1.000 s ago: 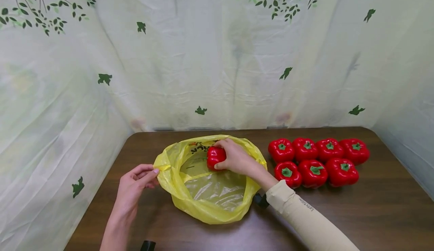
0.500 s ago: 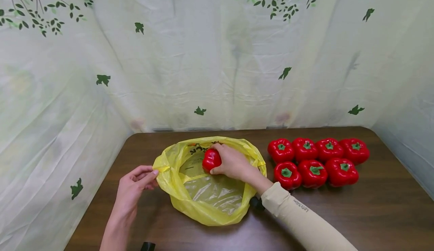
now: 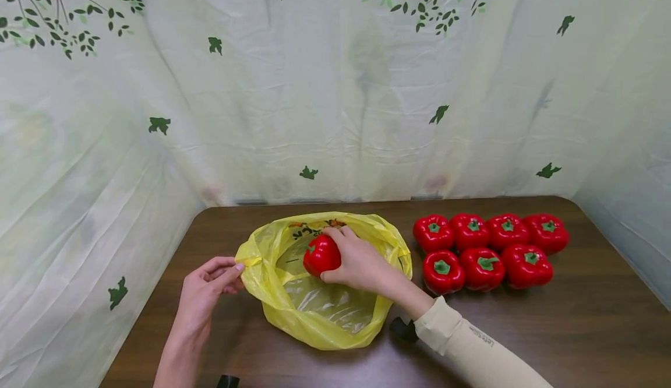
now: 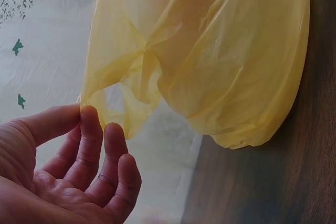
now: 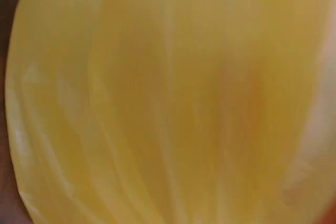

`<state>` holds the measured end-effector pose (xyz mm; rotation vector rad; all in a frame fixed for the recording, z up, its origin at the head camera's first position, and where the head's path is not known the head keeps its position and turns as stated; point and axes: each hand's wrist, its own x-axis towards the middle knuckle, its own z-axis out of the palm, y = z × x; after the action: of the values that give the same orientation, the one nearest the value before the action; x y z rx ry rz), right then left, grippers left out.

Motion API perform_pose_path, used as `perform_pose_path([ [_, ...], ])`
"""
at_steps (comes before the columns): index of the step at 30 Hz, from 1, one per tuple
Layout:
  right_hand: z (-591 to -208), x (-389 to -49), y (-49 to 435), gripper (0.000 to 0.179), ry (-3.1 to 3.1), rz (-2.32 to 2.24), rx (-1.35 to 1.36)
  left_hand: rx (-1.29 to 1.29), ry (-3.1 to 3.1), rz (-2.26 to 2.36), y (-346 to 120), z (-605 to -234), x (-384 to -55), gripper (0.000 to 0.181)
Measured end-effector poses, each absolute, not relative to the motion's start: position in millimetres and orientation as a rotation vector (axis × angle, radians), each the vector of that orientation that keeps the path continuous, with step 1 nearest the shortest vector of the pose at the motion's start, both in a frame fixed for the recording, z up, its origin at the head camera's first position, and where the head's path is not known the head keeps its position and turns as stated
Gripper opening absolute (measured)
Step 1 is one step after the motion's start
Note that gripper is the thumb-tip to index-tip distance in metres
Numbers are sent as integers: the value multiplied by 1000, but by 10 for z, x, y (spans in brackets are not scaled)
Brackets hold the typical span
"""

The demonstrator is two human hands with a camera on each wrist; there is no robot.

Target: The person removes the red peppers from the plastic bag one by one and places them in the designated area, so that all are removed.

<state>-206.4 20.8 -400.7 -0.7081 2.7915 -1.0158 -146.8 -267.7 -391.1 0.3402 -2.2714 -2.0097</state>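
A yellow plastic bag stands on the table with its mouth held wide. At its left side my left hand pinches the bag's handle loop between thumb and forefinger; the left wrist view shows this pinch with the other fingers of the left hand curled loosely. My right hand grips a red bell pepper over the bag's opening, its green stem facing left. Yellow bag plastic fills the right wrist view and hides the right hand there.
Several red bell peppers sit in two rows on the right of the brown wooden table. Behind the table hangs a pale curtain with leaf prints. Black camera pieces show near both wrists.
My right hand has moved slightly left and toward me with the pepper, which looks larger and has turned so its stem shows. The left hand keeps its pinch on the bag.
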Motion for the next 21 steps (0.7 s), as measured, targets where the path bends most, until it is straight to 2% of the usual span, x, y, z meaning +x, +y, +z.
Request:
perform_pose_path([
  [21,-3929,-1708,600,76,2572,-1681,-672,368,-2260,-2023,-2664,-3931,-1494,25],
])
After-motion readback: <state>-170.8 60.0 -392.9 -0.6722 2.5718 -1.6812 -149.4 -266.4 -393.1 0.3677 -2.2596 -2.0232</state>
